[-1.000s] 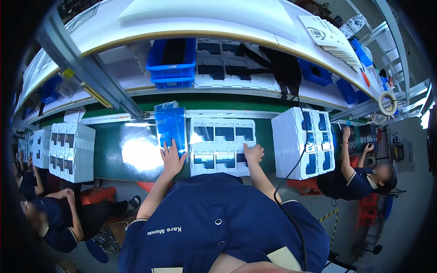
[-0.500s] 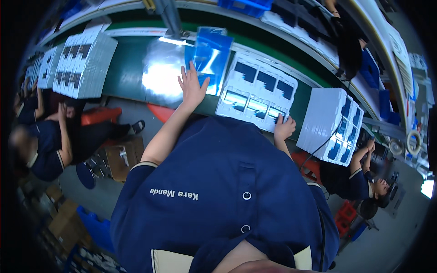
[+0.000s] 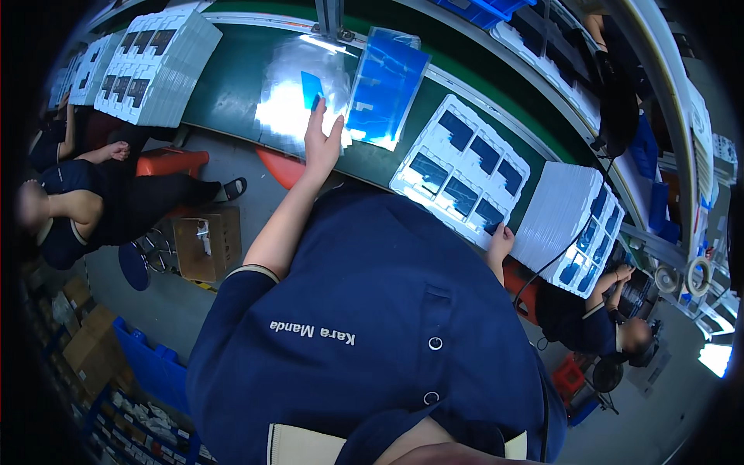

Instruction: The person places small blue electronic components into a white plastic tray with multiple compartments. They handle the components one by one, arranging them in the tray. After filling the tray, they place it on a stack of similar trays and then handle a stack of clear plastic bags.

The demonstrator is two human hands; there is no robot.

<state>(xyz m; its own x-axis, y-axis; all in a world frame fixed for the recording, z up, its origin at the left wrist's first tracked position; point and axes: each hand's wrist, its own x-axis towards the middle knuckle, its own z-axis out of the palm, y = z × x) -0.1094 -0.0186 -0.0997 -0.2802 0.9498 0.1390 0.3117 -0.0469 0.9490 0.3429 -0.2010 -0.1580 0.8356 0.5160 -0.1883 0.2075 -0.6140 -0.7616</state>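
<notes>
On green bench point(image 3: 226, 87) | white tray point(image 3: 471, 175): six dark pieces point(image 3: 459, 130) | right hand point(image 3: 502, 242) touching

A tray point(image 3: 465, 167) lies right of plastic sheets point(image 3: 387, 85), perhaps touching the stack point(image 3: 549, 213) farther right.

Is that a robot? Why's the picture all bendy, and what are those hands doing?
No robot, just a person's bare hands! A wide camera worn on their head looks down, making straight edges bend. The green bench has clear plastic sheets, blue film, a white tray with six dark pieces, and tray stacks on both sides. The left hand has a fingertip at a small blue strip; I can't tell if it's gripped. The right hand touches the white tray's edge.
</notes>
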